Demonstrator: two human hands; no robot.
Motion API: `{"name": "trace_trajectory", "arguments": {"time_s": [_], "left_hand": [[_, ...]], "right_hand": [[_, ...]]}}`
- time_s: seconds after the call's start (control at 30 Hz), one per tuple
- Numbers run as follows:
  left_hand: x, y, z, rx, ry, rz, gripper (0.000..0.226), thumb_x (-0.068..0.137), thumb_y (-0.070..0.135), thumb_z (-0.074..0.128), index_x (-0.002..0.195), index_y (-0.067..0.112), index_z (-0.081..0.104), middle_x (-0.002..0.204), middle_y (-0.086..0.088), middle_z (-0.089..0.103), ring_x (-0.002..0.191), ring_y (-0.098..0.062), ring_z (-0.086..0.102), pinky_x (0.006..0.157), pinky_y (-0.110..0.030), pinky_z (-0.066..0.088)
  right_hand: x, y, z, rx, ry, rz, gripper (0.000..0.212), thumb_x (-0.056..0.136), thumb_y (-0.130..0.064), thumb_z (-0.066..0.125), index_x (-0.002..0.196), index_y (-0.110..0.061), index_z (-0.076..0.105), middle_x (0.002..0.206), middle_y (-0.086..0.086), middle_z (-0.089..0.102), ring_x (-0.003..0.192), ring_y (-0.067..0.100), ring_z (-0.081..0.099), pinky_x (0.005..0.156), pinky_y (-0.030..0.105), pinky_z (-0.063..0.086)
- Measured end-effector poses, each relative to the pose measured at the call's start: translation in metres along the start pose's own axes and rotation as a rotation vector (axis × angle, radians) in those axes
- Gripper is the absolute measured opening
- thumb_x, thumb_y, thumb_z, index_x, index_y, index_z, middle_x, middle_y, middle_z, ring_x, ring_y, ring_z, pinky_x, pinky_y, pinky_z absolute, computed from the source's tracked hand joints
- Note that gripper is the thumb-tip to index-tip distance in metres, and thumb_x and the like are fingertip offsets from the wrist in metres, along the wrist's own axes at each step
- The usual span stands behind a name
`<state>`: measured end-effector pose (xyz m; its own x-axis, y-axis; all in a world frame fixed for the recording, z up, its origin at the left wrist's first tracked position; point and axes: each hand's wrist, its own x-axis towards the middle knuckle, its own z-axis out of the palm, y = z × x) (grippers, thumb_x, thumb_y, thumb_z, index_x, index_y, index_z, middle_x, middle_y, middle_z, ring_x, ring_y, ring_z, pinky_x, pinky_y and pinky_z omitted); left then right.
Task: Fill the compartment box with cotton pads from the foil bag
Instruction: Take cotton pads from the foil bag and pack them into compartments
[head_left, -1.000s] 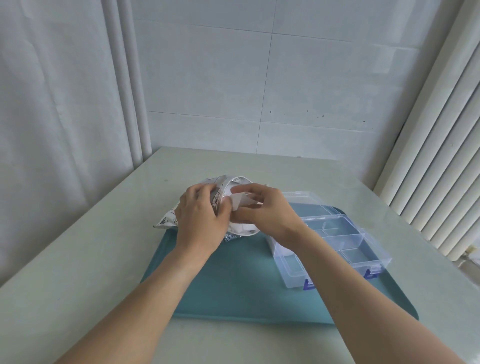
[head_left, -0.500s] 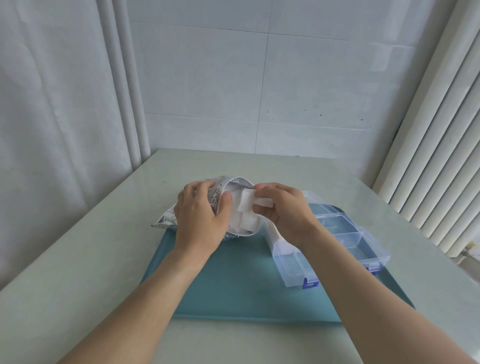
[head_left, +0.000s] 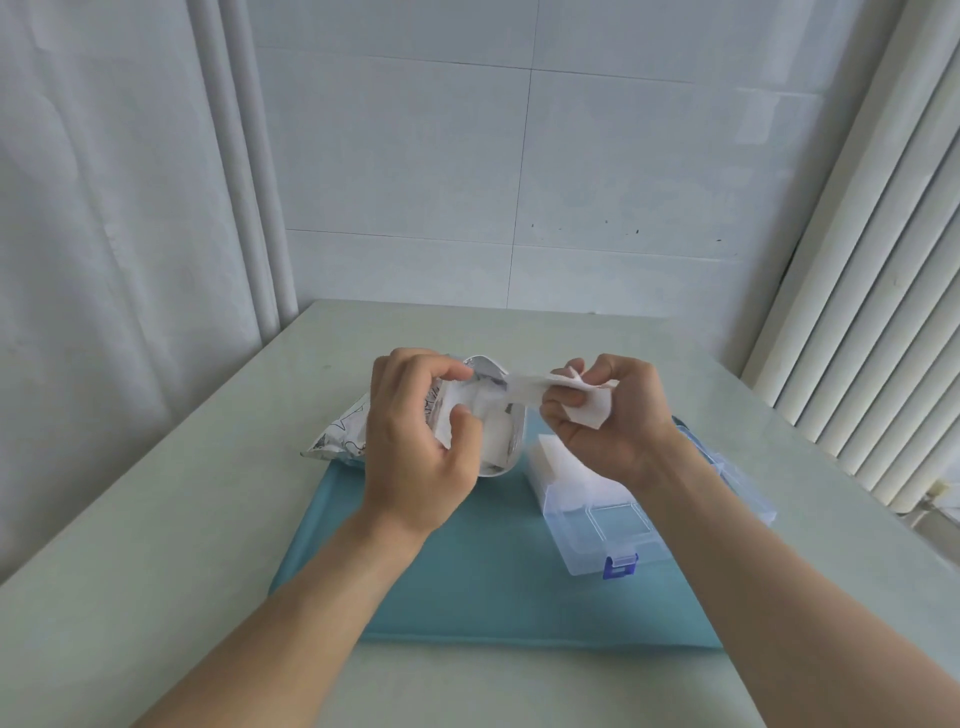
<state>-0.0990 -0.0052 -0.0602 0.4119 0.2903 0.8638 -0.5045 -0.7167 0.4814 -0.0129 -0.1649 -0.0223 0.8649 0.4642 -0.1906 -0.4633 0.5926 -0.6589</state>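
Since half a second ago, our right hand (head_left: 605, 415) has drawn away from the mouth of the foil bag (head_left: 343, 436) toward the right, and the white cotton pads (head_left: 587, 402) pinched in its curled fingers and thumb are now clear of the opening, with one strip of pad still trailing back toward it. Our left hand (head_left: 415, 441) stays curled round the bag's open end, thumb and fingers holding the rim wide so that more white pads show inside. We work at a pale green table (head_left: 171, 519) pushed into a corner, with a white tiled wall (head_left: 519, 182) straight ahead, a white curtain (head_left: 104, 208) on the left and ribbed white slats (head_left: 883, 260) on the right. A teal tray (head_left: 493, 587) lies on the table; the bag rests partly on its far left edge and partly on the bare table. The clear compartment box (head_left: 597, 525) with a blue latch (head_left: 621, 565) sits on the tray's right side, just below our right hand, whose wrist and forearm hide much of it. One far compartment already holds a stack of white pads (head_left: 558, 460); the near compartments we can see hold nothing.
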Motion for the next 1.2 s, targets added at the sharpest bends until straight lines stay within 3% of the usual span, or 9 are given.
{"name": "trace_trajectory", "arguments": {"time_s": [0.2, 0.33, 0.43, 0.57, 0.67, 0.77, 0.97, 1.1, 1.2], "left_hand": [[-0.010, 0.013, 0.008, -0.045, -0.199, 0.018, 0.033, 0.075, 0.002, 0.058, 0.108, 0.005, 0.060, 0.105, 0.002, 0.054, 0.092, -0.014, 0.048, 0.085, -0.015, 0.038], [-0.019, 0.025, 0.014, -0.117, -0.357, -0.084, 0.041, 0.084, 0.020, 0.059, 0.124, 0.010, 0.054, 0.113, 0.002, 0.050, 0.099, -0.008, 0.048, 0.087, -0.007, 0.033], [-0.028, 0.027, 0.018, -0.167, -0.563, -0.111, 0.066, 0.082, 0.019, 0.067, 0.142, 0.014, 0.041, 0.131, 0.005, 0.044, 0.117, -0.006, 0.048, 0.094, -0.009, 0.036], [-0.032, 0.033, 0.019, -0.542, -0.741, -0.530, 0.076, 0.075, 0.019, 0.070, 0.143, 0.034, 0.041, 0.140, 0.003, 0.047, 0.114, -0.012, 0.062, 0.099, -0.029, 0.051], [-0.026, 0.036, 0.024, -0.954, -0.632, -0.928, 0.066, 0.065, 0.016, 0.068, 0.130, 0.012, 0.057, 0.131, -0.018, 0.056, 0.109, -0.024, 0.064, 0.098, -0.043, 0.053], [-0.021, 0.040, 0.026, -0.983, -0.566, -1.084, 0.031, 0.090, 0.022, 0.065, 0.115, 0.004, 0.061, 0.106, -0.017, 0.065, 0.094, -0.027, 0.066, 0.085, -0.043, 0.058], [-0.019, 0.041, 0.019, -0.984, -0.844, -1.068, 0.036, 0.088, 0.023, 0.068, 0.117, 0.001, 0.063, 0.103, -0.012, 0.069, 0.093, -0.030, 0.068, 0.070, -0.038, 0.060], [-0.020, 0.037, 0.019, -0.922, -0.695, -1.069, 0.020, 0.098, 0.006, 0.057, 0.116, -0.001, 0.058, 0.096, -0.012, 0.071, 0.083, -0.035, 0.073, 0.067, -0.037, 0.062], [-0.021, 0.033, 0.020, -0.796, -0.611, -0.987, 0.011, 0.099, 0.000, 0.055, 0.108, 0.003, 0.060, 0.083, -0.008, 0.072, 0.069, -0.023, 0.071, 0.069, -0.040, 0.063]], "right_hand": [[-0.019, -0.017, -0.022, 0.011, -0.086, -0.002, 0.026, 0.046, 0.000, 0.047, 0.068, -0.012, 0.044, 0.063, 0.003, 0.040, 0.050, 0.016, 0.027, 0.047, 0.026, 0.039], [-0.030, -0.019, -0.036, -0.076, -0.168, 0.030, 0.032, 0.036, -0.001, 0.059, 0.064, -0.011, 0.045, 0.064, 0.002, 0.039, 0.063, 0.016, 0.019, 0.052, 0.021, 0.036], [-0.036, -0.017, -0.041, -0.213, -0.235, 0.020, 0.023, 0.040, -0.005, 0.056, 0.060, -0.012, 0.048, 0.063, 0.002, 0.042, 0.053, 0.018, 0.039, 0.053, 0.023, 0.039], [-0.040, -0.008, -0.044, -0.521, -0.302, -0.046, 0.015, 0.051, -0.001, 0.045, 0.059, -0.011, 0.053, 0.066, 0.005, 0.049, 0.061, 0.024, 0.047, 0.058, 0.029, 0.039], [-0.043, -0.008, -0.046, -0.769, -0.329, -0.153, 0.019, 0.060, 0.001, 0.044, 0.059, -0.011, 0.057, 0.067, 0.008, 0.051, 0.057, 0.021, 0.045, 0.052, 0.024, 0.037], [-0.049, -0.013, -0.047, -0.918, -0.419, -0.176, 0.022, 0.061, 0.004, 0.045, 0.061, -0.013, 0.059, 0.068, 0.007, 0.053, 0.057, 0.019, 0.046, 0.053, 0.024, 0.037], [-0.058, -0.019, -0.046, -1.183, -0.510, -0.258, 0.022, 0.069, 0.005, 0.051, 0.075, -0.011, 0.064, 0.075, 0.008, 0.060, 0.065, 0.019, 0.053, 0.057, 0.023, 0.042], [-0.058, -0.018, -0.048, -1.197, -0.457, -0.277, 0.016, 0.079, 0.005, 0.065, 0.094, -0.002, 0.066, 0.090, 0.013, 0.070, 0.079, 0.022, 0.065, 0.070, 0.027, 0.052], [-0.057, -0.016, -0.048, -1.205, -0.359, -0.327, 0.016, 0.083, 0.007, 0.076, 0.094, -0.002, 0.069, 0.101, 0.010, 0.074, 0.093, 0.023, 0.071, 0.079, 0.029, 0.057]]}}
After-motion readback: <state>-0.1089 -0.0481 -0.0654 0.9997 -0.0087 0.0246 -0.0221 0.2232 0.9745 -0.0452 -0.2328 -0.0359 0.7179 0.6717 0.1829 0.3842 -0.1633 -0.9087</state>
